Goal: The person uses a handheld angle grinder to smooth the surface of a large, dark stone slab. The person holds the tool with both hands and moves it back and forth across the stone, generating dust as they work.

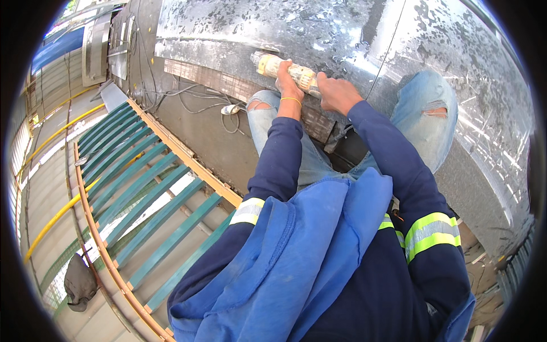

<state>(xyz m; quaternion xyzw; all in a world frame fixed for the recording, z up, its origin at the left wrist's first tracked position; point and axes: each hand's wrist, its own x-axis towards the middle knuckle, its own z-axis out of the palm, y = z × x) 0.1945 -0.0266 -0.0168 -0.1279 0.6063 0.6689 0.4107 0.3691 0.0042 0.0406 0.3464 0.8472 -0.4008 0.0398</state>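
Note:
An angle grinder [301, 74] with a worn, pale yellow body lies across my two hands. My left hand [288, 84] is wrapped round its body near the head. Its rear end is gripped by my right hand [337, 94], closed. The grinder's head points left, over the edge of a grey, mottled metal sheet [273, 28]. Whether its disc touches the sheet I cannot tell. My bent knees, in torn jeans, are on either side below the tool.
A railing with green slats [165, 202] and orange edges runs along the left. Loose cables and a white plug-like piece [230, 109] lie on the floor by my left knee. A wooden board [216, 82] lies beneath the sheet. A dark cloth bag [80, 283] hangs at lower left.

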